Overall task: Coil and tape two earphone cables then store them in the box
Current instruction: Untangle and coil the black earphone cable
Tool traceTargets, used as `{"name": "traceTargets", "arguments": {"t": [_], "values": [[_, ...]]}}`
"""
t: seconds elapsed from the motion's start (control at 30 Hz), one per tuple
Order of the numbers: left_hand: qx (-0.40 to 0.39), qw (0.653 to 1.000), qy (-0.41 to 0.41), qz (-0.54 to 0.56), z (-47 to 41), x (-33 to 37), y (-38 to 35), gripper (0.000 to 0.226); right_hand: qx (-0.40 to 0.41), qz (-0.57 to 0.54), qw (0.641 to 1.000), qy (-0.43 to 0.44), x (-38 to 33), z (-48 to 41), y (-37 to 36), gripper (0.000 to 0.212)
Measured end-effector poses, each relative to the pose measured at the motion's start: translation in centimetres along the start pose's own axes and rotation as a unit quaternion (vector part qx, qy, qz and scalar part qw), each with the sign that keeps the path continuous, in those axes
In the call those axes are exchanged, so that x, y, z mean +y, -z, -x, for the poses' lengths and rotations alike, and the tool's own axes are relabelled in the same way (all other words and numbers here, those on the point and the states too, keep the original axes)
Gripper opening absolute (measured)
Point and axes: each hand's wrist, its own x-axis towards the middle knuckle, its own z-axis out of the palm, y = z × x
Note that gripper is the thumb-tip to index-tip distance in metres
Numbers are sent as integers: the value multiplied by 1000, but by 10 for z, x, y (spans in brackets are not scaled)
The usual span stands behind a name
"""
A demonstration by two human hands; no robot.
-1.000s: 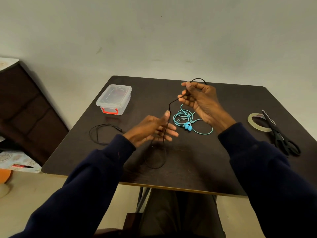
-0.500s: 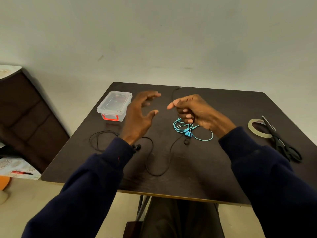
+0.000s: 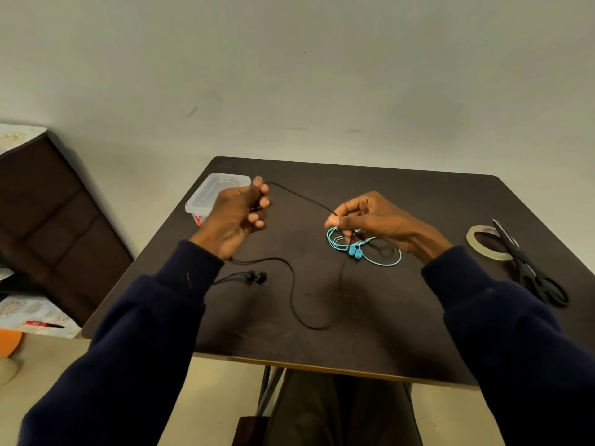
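Note:
A black earphone cable (image 3: 293, 294) stretches taut between both hands above the dark table (image 3: 370, 342). My left hand (image 3: 238, 217) grips one part of it with curled fingers, just in front of the clear lidded box (image 3: 209, 197). My right hand (image 3: 373, 217) pinches another part between thumb and fingers. The rest of the black cable loops loosely on the table, and its two earbuds (image 3: 256, 277) lie by my left sleeve. A turquoise earphone cable (image 3: 380, 257) lies in a loose bundle under my right hand.
A roll of clear tape (image 3: 476, 235) and black scissors (image 3: 534, 275) lie at the table's right edge. A dark wooden cabinet (image 3: 48, 220) stands to the left, beside the table. The wall is close behind the table.
My left hand closed on the black cable and my hands moved apart, pulling a length taut. The earbuds were dragged from the left edge toward the middle.

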Motion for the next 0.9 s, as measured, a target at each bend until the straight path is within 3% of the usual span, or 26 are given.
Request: {"name": "traceTargets", "arguments": {"t": [0.1,0.27,0.47,0.67,0.8,0.9], "values": [[56,993,-24,98,-1,11,17,27,-28,22,999,-7,20,5,0,19],[154,968,-56,188,-2,14,48,25,5,-137,990,-23,53,11,-8,23],[150,947,-64,276,3,5,79,36,90,-228,968,-53,75,22,-14,19],[222,887,-115,388,2,31,111,37,208,-158,956,-133,88,43,-8,19],[225,889,-125,379,3,33,125,22,205,-106,965,-128,82,49,-10,18],[189,907,-107,360,6,31,105,26,158,-90,979,-95,70,41,-24,13]]}}
